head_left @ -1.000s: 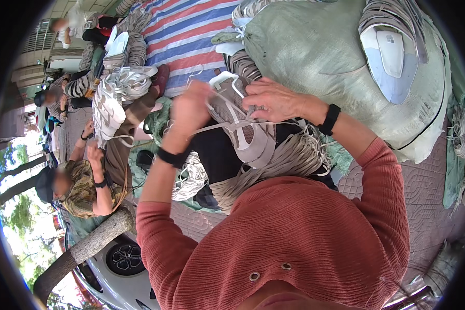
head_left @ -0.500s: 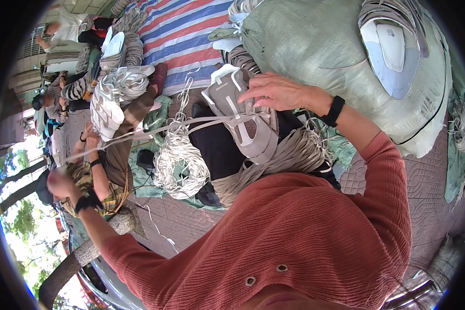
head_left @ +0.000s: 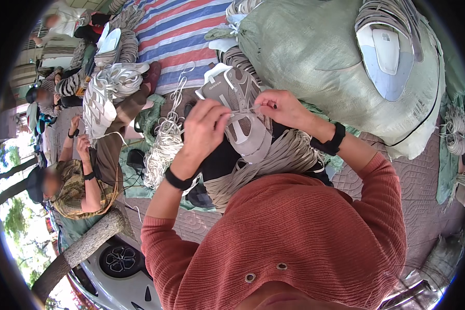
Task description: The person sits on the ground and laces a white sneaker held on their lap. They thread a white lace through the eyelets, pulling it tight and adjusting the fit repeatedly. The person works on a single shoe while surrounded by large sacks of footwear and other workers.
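Note:
A grey shoe upper (head_left: 251, 140) with a pale edge and mesh panels lies across my lap. A light shoelace (head_left: 244, 110) crosses its eyelet area. My left hand (head_left: 205, 126) is at the upper's left side, fingers closed in a pinch on the lace. On the other side, my right hand (head_left: 287, 109) pinches the lace between thumb and fingertips, close to the eyelets. The lace is thin here, and its ends are partly hidden by my fingers. Beneath the upper, a thick bundle of grey-beige laces (head_left: 289, 155) drapes over my dark-clothed legs.
A tangled heap of white laces (head_left: 163, 152) lies left of my legs. A large green woven sack (head_left: 315, 57) bulges at the far right, with stacked shoe pieces (head_left: 390, 59) on top. A striped sheet (head_left: 178, 39) spreads ahead. At left, a person (head_left: 80, 181) sits near more uppers (head_left: 106, 95).
My left hand has come back from far left to the shoe upper, and the long stretched lace no longer spans that gap. My right hand has gone from spread fingers to a pinch.

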Demonstrator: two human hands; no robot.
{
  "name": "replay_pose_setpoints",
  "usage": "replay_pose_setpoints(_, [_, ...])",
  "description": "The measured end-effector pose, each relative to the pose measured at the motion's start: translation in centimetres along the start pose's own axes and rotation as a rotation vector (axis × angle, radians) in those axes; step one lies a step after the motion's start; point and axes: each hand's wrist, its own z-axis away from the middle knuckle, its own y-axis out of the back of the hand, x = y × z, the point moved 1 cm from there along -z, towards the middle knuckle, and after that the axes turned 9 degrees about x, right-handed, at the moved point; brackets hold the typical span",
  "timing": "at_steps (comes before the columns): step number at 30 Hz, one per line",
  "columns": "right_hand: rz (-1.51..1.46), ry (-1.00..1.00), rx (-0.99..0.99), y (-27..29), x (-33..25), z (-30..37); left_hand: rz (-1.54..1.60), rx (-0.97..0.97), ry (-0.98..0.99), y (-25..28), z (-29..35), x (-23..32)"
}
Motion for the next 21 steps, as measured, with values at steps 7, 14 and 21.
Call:
replay_pose_setpoints(7, [-0.828,-0.664,-0.023,-0.3,-2.4,-0.3,0.039,-0.127,-0.018,-2.0,-0.6,0.8])
replay_pose_setpoints(14, [-0.790,-0.636,-0.086,-0.5,-2.5,-0.8,0.341,-0.200,0.424,-2.7,-0.4,-0.3])
replay_pose_setpoints(21, [0.176,0.285,-0.152,2.5,-3.4,-3.5,0.185,-0.139,0.280,-1.2,-0.3,-0.2])
